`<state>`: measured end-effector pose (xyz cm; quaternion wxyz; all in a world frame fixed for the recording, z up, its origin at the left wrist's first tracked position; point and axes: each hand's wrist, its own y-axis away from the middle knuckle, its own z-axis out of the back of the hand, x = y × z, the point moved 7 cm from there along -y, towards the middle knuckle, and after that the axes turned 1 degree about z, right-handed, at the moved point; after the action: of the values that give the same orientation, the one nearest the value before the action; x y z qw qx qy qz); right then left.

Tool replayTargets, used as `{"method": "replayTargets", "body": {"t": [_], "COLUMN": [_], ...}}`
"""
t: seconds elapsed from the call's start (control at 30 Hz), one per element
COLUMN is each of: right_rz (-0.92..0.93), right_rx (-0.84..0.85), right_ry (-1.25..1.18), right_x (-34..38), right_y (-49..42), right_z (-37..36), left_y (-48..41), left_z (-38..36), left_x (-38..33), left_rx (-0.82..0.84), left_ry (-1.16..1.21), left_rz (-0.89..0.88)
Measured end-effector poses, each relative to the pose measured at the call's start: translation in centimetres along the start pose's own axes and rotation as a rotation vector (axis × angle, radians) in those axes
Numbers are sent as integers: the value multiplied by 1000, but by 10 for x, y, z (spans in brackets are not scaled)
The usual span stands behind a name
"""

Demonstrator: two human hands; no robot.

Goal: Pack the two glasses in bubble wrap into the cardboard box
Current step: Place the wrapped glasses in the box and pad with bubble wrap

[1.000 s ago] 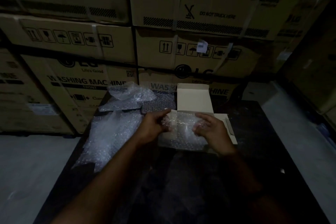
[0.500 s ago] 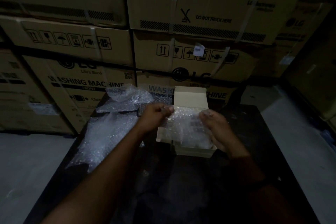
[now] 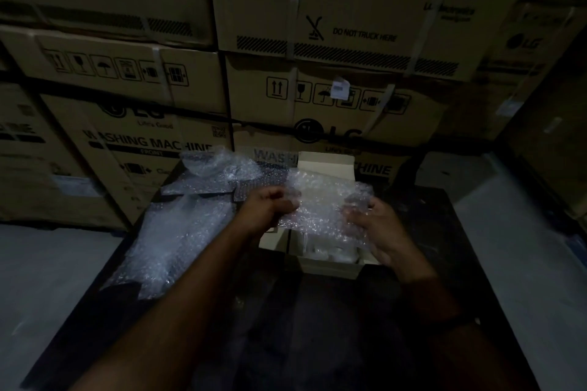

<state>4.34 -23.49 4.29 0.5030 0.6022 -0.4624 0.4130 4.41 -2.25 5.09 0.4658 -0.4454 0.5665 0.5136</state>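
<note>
Bubble wrap [image 3: 320, 203], pinched by both hands' fingers, hides the cardboard box [image 3: 327, 265] interior.

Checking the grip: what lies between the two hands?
In the head view, a bubble wrap sheet stretches between the left hand and the right hand, above the open cardboard box.
</note>
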Motion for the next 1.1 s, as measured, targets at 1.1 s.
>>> {"method": "replayTargets", "body": {"t": [1.1], "right_rz": [222], "right_rx": [325], "right_ry": [994], "right_x": [-24], "right_y": [-113], "right_z": [-29], "left_y": [-12], "left_z": [-26], "left_x": [88], "left_rx": [-158], "left_ry": [-1163], "left_rz": [57]}}
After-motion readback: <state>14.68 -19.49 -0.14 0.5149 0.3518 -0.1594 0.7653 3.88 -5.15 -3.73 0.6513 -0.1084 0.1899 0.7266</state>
